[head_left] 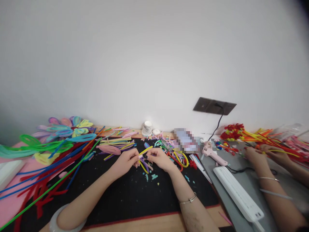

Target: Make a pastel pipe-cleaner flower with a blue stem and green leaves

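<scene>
Above the middle of a black mat point(116, 199), both hands meet around a yellow pipe cleaner point(146, 150). The fingers of my left hand point(129, 161) are pinched on it near its lower end. My right hand point(158, 158) pinches at the same spot, its fingertips close to the left ones. Another yellow strip and a purple pipe cleaner point(144, 162) show just below the fingers; whether they are held or lie on the mat I cannot tell. Small teal scraps point(154, 177) lie on the mat in front of the hands.
Bundles of pastel pipe cleaners point(116, 143) lie behind my left hand. Looped pipe-cleaner flowers point(65, 129) crowd the left side. A paper cup point(147, 128) stands by the wall. Rightward are a pink glue gun point(214, 155), a white power strip point(238, 193) and a co-worker's hands point(258, 158).
</scene>
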`<state>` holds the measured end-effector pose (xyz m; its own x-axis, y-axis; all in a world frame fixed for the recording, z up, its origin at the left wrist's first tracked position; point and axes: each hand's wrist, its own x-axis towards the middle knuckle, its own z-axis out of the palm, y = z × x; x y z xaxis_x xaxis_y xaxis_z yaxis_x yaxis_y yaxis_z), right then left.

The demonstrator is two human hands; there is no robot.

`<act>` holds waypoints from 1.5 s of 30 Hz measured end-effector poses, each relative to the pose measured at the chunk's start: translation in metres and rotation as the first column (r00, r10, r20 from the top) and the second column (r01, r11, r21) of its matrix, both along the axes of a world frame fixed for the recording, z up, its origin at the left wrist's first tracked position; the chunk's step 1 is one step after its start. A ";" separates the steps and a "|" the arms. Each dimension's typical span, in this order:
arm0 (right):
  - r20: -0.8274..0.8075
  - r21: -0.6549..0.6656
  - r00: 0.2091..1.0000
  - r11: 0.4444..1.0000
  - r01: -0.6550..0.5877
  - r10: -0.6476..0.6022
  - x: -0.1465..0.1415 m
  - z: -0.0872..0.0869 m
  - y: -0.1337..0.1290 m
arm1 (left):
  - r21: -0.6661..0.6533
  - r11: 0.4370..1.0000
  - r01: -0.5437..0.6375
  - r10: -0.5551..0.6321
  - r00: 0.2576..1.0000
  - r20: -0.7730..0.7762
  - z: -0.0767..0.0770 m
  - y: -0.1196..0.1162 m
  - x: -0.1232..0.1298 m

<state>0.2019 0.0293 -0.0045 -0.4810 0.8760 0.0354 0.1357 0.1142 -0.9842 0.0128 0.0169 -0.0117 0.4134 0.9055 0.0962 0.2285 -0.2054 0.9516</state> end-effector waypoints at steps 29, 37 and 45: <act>0.166 0.659 0.869 0.708 0.254 -0.466 0.000 0.007 -0.004 | -0.282 0.956 -0.080 0.148 0.962 0.229 0.001 0.003 0.003; 0.080 0.468 0.949 0.852 0.233 -0.304 0.000 0.008 -0.003 | -0.306 0.950 -0.062 0.141 0.960 0.243 -0.001 0.005 0.000; -0.172 0.012 0.973 0.987 0.158 -0.154 -0.002 -0.003 0.003 | -0.308 0.949 -0.064 0.148 0.955 0.257 0.002 0.004 0.001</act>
<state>0.1996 0.0320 -0.0080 -0.3238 0.9374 0.1279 -0.0149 0.1301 -0.9914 0.0135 0.0210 -0.0096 0.3091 0.9472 -0.0847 -0.0438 0.1032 0.9937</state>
